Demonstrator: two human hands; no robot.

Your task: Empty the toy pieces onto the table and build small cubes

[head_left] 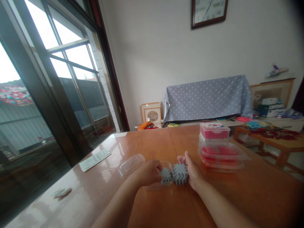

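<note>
My left hand (150, 172) reaches over a clear plastic container (152, 187), its fingers closed on a stack of grey jigsaw-edged pieces (165, 173). That stack sits at the container's right part. Just to the right is a second stack of similar grey pieces (180, 173), toothed along its sides. My right hand (193, 172) cups this one from the right and far side, with the fingers partly hidden behind it. How firmly it grips does not show. A clear plastic lid (131, 165) lies left of the container.
At the right, clear boxes with red contents (220, 155) are stacked, a pink-filled box (214, 131) on top. A paper sheet (95, 160) and a small pale packet (62, 192) lie left on the wooden table (156, 142). A window stands at left.
</note>
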